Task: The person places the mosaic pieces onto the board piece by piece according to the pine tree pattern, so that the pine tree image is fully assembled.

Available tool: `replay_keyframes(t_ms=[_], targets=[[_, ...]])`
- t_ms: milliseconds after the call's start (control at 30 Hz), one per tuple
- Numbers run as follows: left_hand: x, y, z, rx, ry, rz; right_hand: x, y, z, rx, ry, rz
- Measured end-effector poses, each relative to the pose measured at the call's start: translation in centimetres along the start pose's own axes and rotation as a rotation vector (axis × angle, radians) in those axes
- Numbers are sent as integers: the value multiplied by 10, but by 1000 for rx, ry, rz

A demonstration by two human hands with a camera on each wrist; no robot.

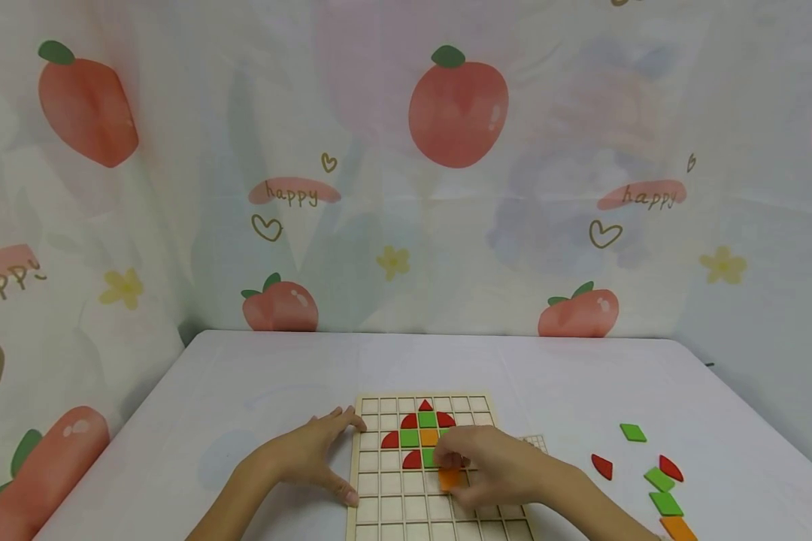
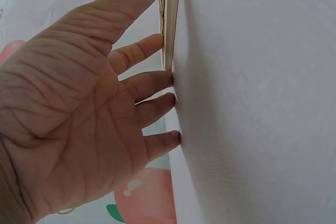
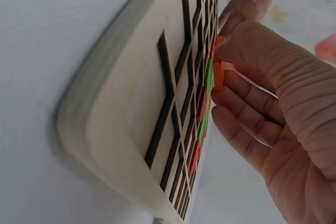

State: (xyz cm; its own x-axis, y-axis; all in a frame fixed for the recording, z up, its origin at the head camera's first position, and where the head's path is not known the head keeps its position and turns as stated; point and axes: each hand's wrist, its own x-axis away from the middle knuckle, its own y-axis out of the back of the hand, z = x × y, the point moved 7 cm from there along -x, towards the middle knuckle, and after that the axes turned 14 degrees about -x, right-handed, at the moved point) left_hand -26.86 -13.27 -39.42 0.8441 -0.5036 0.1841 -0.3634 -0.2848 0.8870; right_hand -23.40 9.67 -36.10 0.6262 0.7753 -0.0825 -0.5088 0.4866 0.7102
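A wooden grid board [image 1: 379, 511] lies on the white table. On it, red quarter-round tiles, green square tiles [image 1: 409, 438], an orange square tile [image 1: 429, 437] and a red triangle tile [image 1: 425, 405] form a pattern in the upper middle cells. My left hand [image 1: 307, 454] has its fingers spread, with thumb and fingertips at the board's left edge. Over the cells just below the pattern, my right hand [image 1: 497, 466] pinches another orange square tile [image 3: 219, 74] between thumb and fingers. The right hand hides part of the pattern's right side in the head view.
Right of the board lie loose tiles: several green ones, among them a green tile [image 1: 632, 432], a red quarter-round [image 1: 602, 466] with another beyond it, and an orange tile [image 1: 678, 528]. A small gridded sheet [image 1: 536, 442] shows behind the right hand. Patterned cloth [image 1: 392, 225] surrounds the table.
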Motion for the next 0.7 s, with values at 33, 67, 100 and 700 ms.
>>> replay_keyframes(t_ms=[33,67,100,700], targets=[[0,0,0,3,1,0,-1,-2,0,8,-14,9],[0,0,0,3,2,1,-3,-3,0,15,-25,16],[0,0,0,2,3,2,-3,-4,-1,23,-37,21],[0,0,-2,-11,9,5,-9,-9,6,1,80,-20]])
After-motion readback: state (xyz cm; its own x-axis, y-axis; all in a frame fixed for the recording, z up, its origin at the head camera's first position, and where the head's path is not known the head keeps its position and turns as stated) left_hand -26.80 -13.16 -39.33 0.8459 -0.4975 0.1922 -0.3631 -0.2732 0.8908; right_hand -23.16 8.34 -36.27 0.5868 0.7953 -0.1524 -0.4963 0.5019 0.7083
